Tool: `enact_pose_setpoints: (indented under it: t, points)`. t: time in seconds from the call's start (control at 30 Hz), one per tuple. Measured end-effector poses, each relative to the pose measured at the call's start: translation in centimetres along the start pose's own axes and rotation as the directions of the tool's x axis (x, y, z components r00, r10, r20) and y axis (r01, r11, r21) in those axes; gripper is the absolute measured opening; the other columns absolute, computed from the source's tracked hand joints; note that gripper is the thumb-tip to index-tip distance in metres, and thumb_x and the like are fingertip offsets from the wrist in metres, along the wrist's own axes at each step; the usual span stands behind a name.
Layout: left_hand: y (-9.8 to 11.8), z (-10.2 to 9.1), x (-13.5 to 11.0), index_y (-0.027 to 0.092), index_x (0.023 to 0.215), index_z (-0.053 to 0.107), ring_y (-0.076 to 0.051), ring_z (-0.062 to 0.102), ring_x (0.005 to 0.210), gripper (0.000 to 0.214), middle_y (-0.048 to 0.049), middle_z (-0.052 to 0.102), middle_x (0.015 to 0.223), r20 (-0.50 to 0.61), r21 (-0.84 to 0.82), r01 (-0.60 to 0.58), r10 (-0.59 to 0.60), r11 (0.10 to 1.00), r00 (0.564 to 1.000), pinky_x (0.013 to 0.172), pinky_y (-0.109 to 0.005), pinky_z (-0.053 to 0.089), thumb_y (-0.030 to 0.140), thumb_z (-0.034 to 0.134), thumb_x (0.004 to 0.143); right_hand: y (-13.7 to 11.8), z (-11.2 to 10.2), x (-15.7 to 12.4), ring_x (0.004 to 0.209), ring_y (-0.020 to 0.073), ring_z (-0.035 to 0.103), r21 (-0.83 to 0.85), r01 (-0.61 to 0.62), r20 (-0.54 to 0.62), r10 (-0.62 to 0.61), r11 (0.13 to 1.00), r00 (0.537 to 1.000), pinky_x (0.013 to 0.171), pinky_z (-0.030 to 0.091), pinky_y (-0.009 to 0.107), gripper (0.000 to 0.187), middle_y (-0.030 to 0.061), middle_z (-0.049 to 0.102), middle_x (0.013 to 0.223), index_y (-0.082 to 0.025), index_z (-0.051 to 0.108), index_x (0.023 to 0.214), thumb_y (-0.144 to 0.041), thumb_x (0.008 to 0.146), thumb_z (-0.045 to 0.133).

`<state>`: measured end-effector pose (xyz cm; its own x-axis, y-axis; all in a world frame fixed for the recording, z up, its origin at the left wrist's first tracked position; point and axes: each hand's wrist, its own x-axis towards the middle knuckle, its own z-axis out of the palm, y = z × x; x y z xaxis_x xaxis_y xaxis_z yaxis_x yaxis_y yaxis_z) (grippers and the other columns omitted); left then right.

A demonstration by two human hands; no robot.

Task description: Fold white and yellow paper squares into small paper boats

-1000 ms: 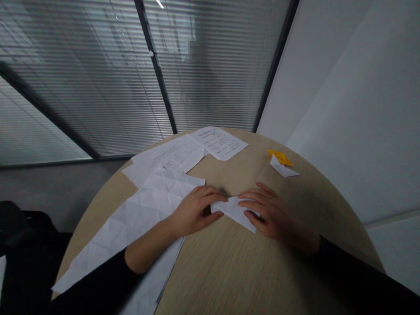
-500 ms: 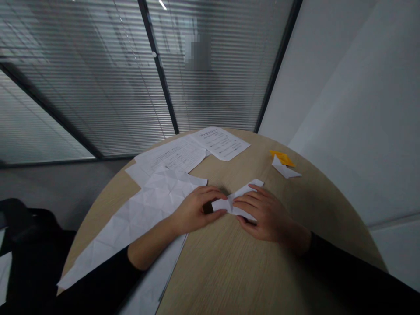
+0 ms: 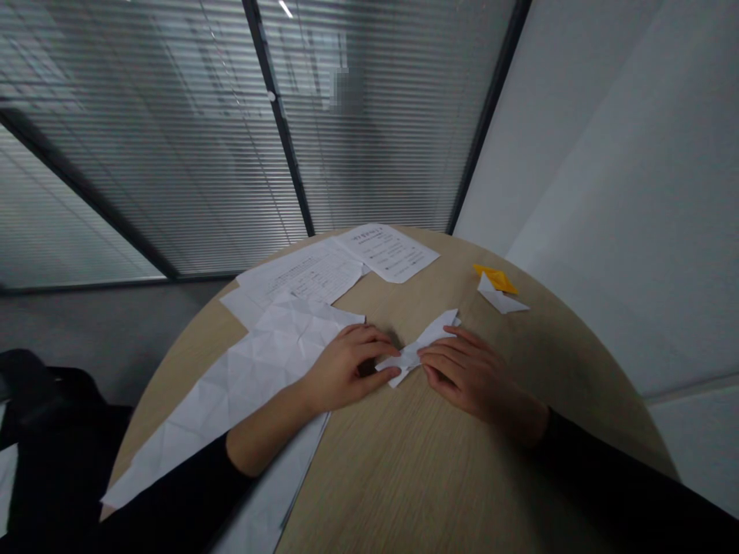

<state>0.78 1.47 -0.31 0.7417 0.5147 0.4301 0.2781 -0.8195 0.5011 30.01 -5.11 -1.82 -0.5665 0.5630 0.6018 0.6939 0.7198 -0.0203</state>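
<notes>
A small folded white paper (image 3: pixel 432 332) lies slantwise over the middle of the table, between my two hands. My left hand (image 3: pixel 353 363) pinches its left end between thumb and fingers. From the other side, my right hand (image 3: pixel 465 372) has its curled fingers closed on the paper's right part, and the fingers hide some of it. The paper looks narrow in the middle and flares at both ends. Under my left wrist lies a large creased white sheet (image 3: pixel 231 392).
Printed sheets (image 3: pixel 396 250) lie at the table's far edge. On the right sit an orange folded paper boat (image 3: pixel 497 278) and a white folded paper boat (image 3: pixel 501 298). The round wooden table (image 3: pixel 358 492) stands by a blinds-covered glass wall (image 3: pixel 381 169). A black chair (image 3: pixel 63 446) is at left.
The folded paper has changed shape, its middle now pinched narrower and its ends flared. My right fingers have drawn closer together on it. My left hand has barely moved.
</notes>
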Motion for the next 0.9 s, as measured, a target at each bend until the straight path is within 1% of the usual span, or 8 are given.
enact_pose_setpoints:
  t: [0.1, 0.2, 0.27, 0.4, 0.53, 0.63, 0.77, 0.9]
  points:
    - [0.03, 0.01, -0.05, 0.026, 0.123, 0.085, -0.028, 0.076, 0.12, 0.019, -0.0099, 0.081, 0.129, -0.031, 0.015, -0.028, 0.028, 0.999, 0.999, 0.108, -0.049, 0.059, 0.039, 0.077, 0.111, -0.08, 0.02, 0.15, 0.102, 0.0219, 0.085, 0.002, 0.018, -0.033, -0.018, 1.0, 0.999, 0.122, 0.059, 0.048, 0.023, 0.0013, 0.09, 0.113, -0.028, 0.076, 0.119, -0.011, 0.109, 0.065]
    - [0.01, 0.08, 0.0, 0.024, 0.122, 0.086, -0.025, 0.078, 0.112, 0.019, -0.0098, 0.082, 0.123, -0.009, -0.042, -0.076, 0.076, 0.996, 0.997, 0.097, -0.041, 0.061, 0.038, 0.075, 0.114, -0.11, 0.13, 0.19, 0.095, 0.0199, 0.084, -0.01, 0.05, -0.077, -0.051, 0.999, 0.996, 0.123, 0.058, 0.046, 0.019, 0.0004, 0.09, 0.107, -0.027, 0.075, 0.119, -0.012, 0.11, 0.068]
    - [-0.02, 0.12, 0.04, 0.023, 0.12, 0.086, -0.023, 0.078, 0.106, 0.019, -0.0087, 0.083, 0.117, 0.007, -0.05, -0.107, 0.107, 0.993, 0.994, 0.092, -0.038, 0.061, 0.036, 0.074, 0.115, -0.12, 0.15, 0.19, 0.093, 0.0191, 0.083, -0.014, 0.069, -0.104, -0.07, 0.998, 0.992, 0.124, 0.057, 0.045, 0.016, 0.0003, 0.09, 0.106, -0.025, 0.074, 0.119, -0.013, 0.11, 0.069]
    - [-0.02, 0.18, -0.02, 0.022, 0.114, 0.085, -0.021, 0.078, 0.099, 0.02, -0.0065, 0.083, 0.108, -0.034, 0.02, -0.131, 0.132, 0.991, 0.991, 0.09, -0.037, 0.059, 0.034, 0.069, 0.117, -0.2, 0.0, 0.16, 0.094, 0.0185, 0.083, -0.012, 0.075, -0.11, -0.076, 0.997, 0.991, 0.124, 0.056, 0.043, 0.016, -0.0007, 0.09, 0.105, -0.025, 0.074, 0.121, -0.013, 0.111, 0.069]
    - [0.23, 0.18, -0.11, 0.021, 0.113, 0.083, -0.021, 0.078, 0.098, 0.022, -0.0061, 0.083, 0.106, -0.069, 0.095, -0.154, 0.161, 0.983, 0.985, 0.091, -0.038, 0.059, 0.031, 0.065, 0.119, -0.2, -0.11, 0.11, 0.092, 0.0183, 0.083, -0.003, 0.075, -0.11, -0.075, 0.997, 0.991, 0.123, 0.057, 0.043, 0.017, -0.0017, 0.09, 0.105, -0.026, 0.073, 0.122, -0.012, 0.112, 0.069]
    - [0.49, 0.19, -0.04, 0.021, 0.108, 0.082, -0.02, 0.078, 0.096, 0.022, -0.0059, 0.082, 0.105, -0.072, 0.067, -0.133, 0.137, 0.989, 0.988, 0.089, -0.036, 0.059, 0.029, 0.065, 0.118, -0.13, -0.01, 0.05, 0.091, 0.0183, 0.082, 0.002, 0.075, -0.132, -0.074, 0.997, 0.988, 0.122, 0.058, 0.043, 0.019, -0.0025, 0.09, 0.104, -0.027, 0.074, 0.123, -0.013, 0.111, 0.071]
    - [0.51, 0.28, 0.13, 0.02, 0.103, 0.081, -0.019, 0.077, 0.092, 0.025, -0.0053, 0.081, 0.1, -0.096, 0.001, -0.055, 0.055, 0.999, 0.994, 0.085, -0.034, 0.059, 0.03, 0.064, 0.118, 0.04, 0.2, -0.03, 0.091, 0.019, 0.082, 0.021, 0.038, -0.161, -0.034, 0.999, 0.986, 0.122, 0.058, 0.046, 0.02, -0.0013, 0.089, 0.102, -0.027, 0.074, 0.125, -0.015, 0.11, 0.075]
    - [0.34, 0.34, 0.1, 0.02, 0.109, 0.081, -0.019, 0.077, 0.093, 0.023, -0.0064, 0.081, 0.102, -0.066, -0.026, -0.011, 0.009, 1.0, 0.998, 0.085, -0.034, 0.061, 0.028, 0.061, 0.117, 0.39, 0.32, -0.07, 0.081, 0.0177, 0.079, 0.034, -0.026, -0.216, 0.032, 0.999, 0.976, 0.119, 0.06, 0.046, 0.02, -0.003, 0.086, 0.092, -0.029, 0.073, 0.123, -0.013, 0.11, 0.073]
